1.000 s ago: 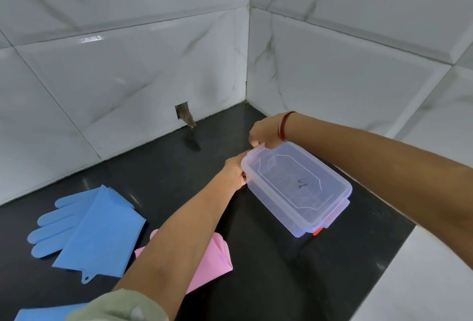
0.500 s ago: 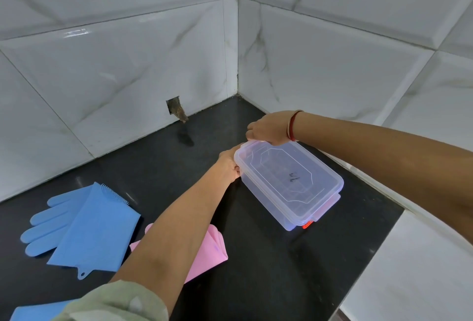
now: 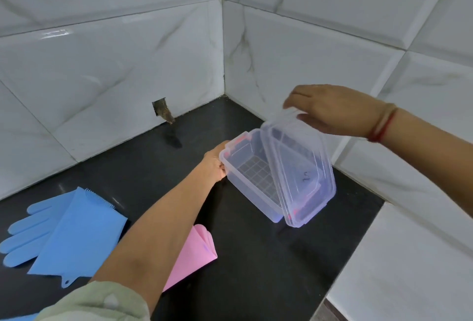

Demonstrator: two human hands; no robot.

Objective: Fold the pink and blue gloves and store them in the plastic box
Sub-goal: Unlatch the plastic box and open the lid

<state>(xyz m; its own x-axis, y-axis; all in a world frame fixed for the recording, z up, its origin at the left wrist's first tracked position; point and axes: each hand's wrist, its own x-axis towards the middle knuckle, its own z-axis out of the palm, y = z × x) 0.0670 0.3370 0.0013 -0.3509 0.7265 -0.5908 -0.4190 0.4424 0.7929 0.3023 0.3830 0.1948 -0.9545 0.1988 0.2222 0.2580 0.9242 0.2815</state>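
Right now the person is standing over a black counter (image 3: 143, 175) set into a corner of white marble-look tiled walls (image 3: 107, 65), and both bare hands are busy with the clear plastic box (image 3: 249, 180). Their left hand (image 3: 214, 164) is gripping the box's far left corner, fingers wrapped around the rim beside a pink latch (image 3: 239, 140), and is keeping it seated on the counter. Their right hand (image 3: 332, 109), with a red thread around the wrist, is pinching the upper edge of the transparent lid (image 3: 299, 167), which is tilting up steeply off the box with its lower end sitting at the box's near right corner. Through the open top I am seeing the gridded bottom of the box, with nothing lying on it. The gloves are lying out on the counter, well apart from the box, toward the left. A blue glove (image 3: 69, 233) is lying flat, partly folded over, its fingers pointing left and a row of bristles showing along its top edge. A pink glove (image 3: 190, 256) is lying folded just beside it, partly hidden under the left forearm. Another bit of blue (image 3: 18, 317) is peeking in at the bottom left corner, too cut off to tell what it is. A small chipped hole (image 3: 161, 109) is showing in the wall tile near the counter.
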